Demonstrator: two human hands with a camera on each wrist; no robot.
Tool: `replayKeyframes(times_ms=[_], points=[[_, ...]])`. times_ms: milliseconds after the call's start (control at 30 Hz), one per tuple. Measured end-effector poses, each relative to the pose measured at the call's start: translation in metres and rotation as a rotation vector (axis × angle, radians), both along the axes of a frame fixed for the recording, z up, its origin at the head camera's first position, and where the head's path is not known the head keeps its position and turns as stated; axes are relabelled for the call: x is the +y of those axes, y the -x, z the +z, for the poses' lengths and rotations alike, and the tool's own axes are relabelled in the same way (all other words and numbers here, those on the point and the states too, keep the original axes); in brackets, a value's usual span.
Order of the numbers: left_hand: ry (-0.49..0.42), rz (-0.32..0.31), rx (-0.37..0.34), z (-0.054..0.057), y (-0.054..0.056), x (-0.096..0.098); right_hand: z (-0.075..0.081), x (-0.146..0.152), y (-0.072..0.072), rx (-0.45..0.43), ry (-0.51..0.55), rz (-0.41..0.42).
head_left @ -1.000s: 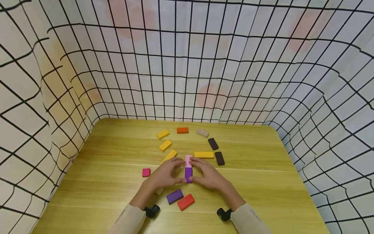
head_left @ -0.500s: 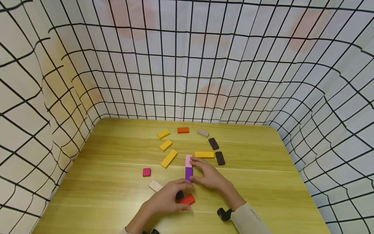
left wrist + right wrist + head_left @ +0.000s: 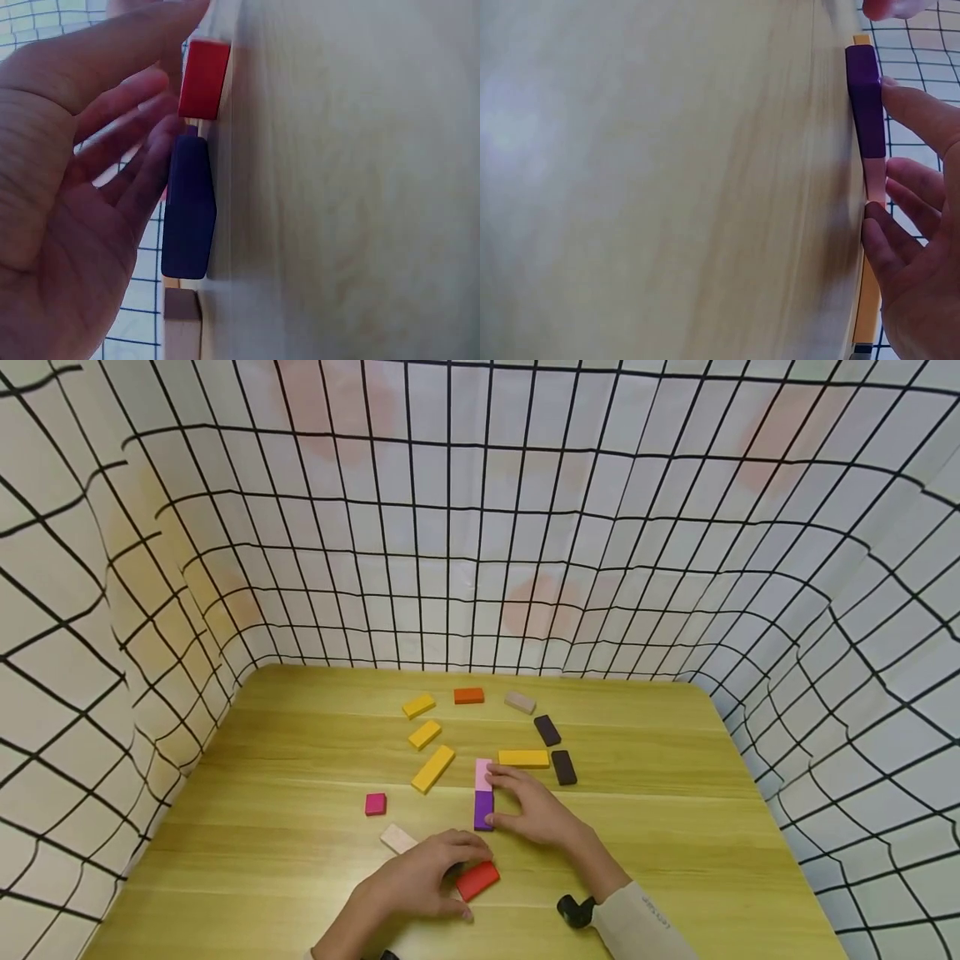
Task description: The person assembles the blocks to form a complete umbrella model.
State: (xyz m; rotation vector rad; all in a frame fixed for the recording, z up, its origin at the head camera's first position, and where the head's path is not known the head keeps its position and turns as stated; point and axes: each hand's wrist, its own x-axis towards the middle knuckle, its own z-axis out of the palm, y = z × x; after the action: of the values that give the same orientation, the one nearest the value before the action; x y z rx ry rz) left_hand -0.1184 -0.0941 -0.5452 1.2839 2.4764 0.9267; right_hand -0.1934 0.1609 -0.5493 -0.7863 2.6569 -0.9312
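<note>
Over the near blocks hovers my left hand, thumb and fingers spread above a red block and a dark purple block. The dark block lies flat on the table, mostly covered by the hand in the head view. No grip on either block shows. A pink block and a purple block lie end to end in one line. My right hand rests along their right side, thumb at the purple block and fingertips at the pink one. Its fingers are loosely bent.
A beige block lies beside the left hand, with a small magenta block farther left. Several yellow blocks, an orange block, a greyish block and two black blocks lie farther back. Black netting surrounds the table.
My left hand has left the pink and purple pair and come down and left toward the dark purple and red blocks. My right hand has stayed beside the pair.
</note>
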Motion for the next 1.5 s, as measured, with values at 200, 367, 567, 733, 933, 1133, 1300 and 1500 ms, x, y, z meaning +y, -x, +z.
replayKeyframes(times_ms=[200,367,567,733,933,1133,1300,1500], points=[[0.069,-0.079,0.051,0.002,0.000,0.003,-0.004,0.001,0.001,0.004,-0.004,0.003],[0.067,-0.104,0.085,0.003,0.002,0.006,-0.007,0.002,0.002,0.012,-0.004,0.005],[0.065,-0.092,0.100,0.005,0.003,0.007,-0.006,0.002,0.003,0.004,-0.010,-0.007],[0.079,-0.078,0.063,0.005,0.003,0.003,-0.005,0.001,0.002,0.008,0.013,-0.004],[0.073,-0.056,0.071,0.005,0.003,0.002,-0.006,0.001,0.001,0.005,0.014,-0.010],[0.051,0.027,0.093,0.005,0.005,0.003,-0.005,0.002,0.000,-0.006,0.026,-0.022],[0.055,0.101,0.083,0.005,0.010,0.005,-0.005,0.001,0.000,-0.002,0.026,-0.023],[0.048,0.163,0.054,0.001,0.014,0.009,-0.006,0.000,0.000,0.004,0.035,-0.023]])
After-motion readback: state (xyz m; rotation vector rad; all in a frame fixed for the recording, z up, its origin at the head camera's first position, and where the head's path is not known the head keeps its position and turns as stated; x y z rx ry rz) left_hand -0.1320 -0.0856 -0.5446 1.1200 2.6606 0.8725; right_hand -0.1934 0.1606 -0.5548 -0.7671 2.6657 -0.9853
